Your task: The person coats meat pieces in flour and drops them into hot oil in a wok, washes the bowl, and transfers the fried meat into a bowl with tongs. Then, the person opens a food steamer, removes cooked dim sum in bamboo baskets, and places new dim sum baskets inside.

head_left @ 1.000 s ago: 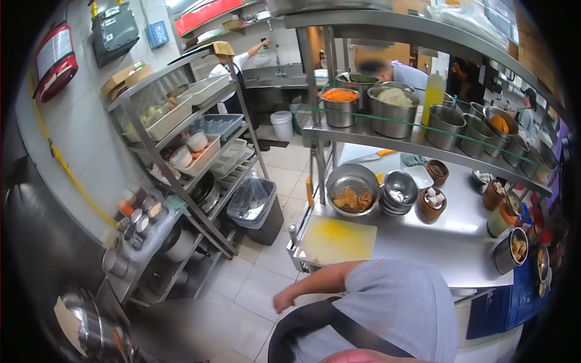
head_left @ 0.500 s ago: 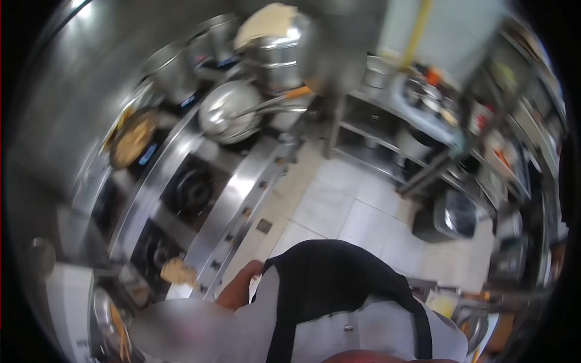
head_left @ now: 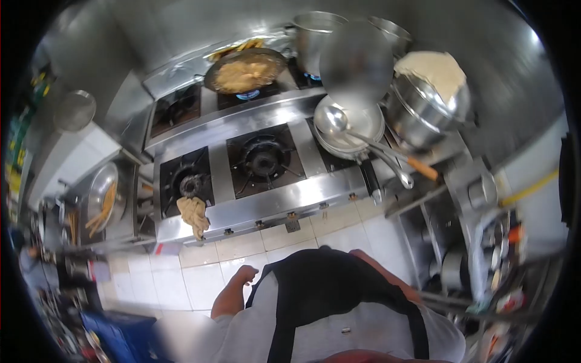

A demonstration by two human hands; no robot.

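Beside the black apron [head_left: 327, 278], my left hand [head_left: 247, 275] hangs over the floor in front of the stove. Its fingers are loosely bent and a little apart, with nothing seen in them. My right forearm [head_left: 390, 275] reaches forward along the apron's other side; the fingers of that hand are hidden by my body. Nearest to my left hand is a tan cloth [head_left: 193, 215], draped over the stove's front edge. On a back burner, a wok [head_left: 212, 78] of frying food [head_left: 245, 74] sits over a blue flame. A ladle [head_left: 333, 121] rests across stacked pans [head_left: 348, 142].
Tall pots [head_left: 311, 45] stand at the back of the stove [head_left: 266, 206]. A lidded steamer pot [head_left: 417, 118] carries a cloth [head_left: 436, 72]. To the left is a metal bowl [head_left: 100, 187] with tongs-like wooden pieces; a blue crate [head_left: 121, 336] stands behind. Metal shelving is at right.
My view has turned left, so the stove now lies straight ahead. My left hand has come away from the apron's edge, and my right forearm has come into view.
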